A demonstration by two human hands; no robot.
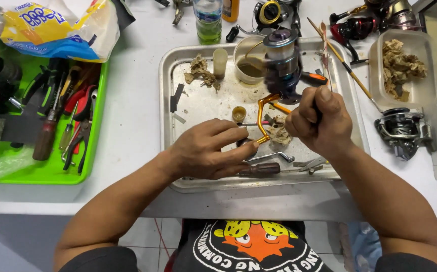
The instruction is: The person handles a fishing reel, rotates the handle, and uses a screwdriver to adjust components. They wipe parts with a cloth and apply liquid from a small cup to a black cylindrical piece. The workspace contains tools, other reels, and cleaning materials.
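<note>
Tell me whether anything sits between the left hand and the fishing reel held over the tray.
Nothing blocks it. The left hand already has its fingertips at the orange handle arm of the fishing reel, which the right hand holds over the metal tray.

The scene is evenly and brightly lit, probably from overhead. Soft short shadows are cast beneath the hands onto the metal tray. The reel above the right hand is blurred. Slight bending is seen at the edges.
</note>
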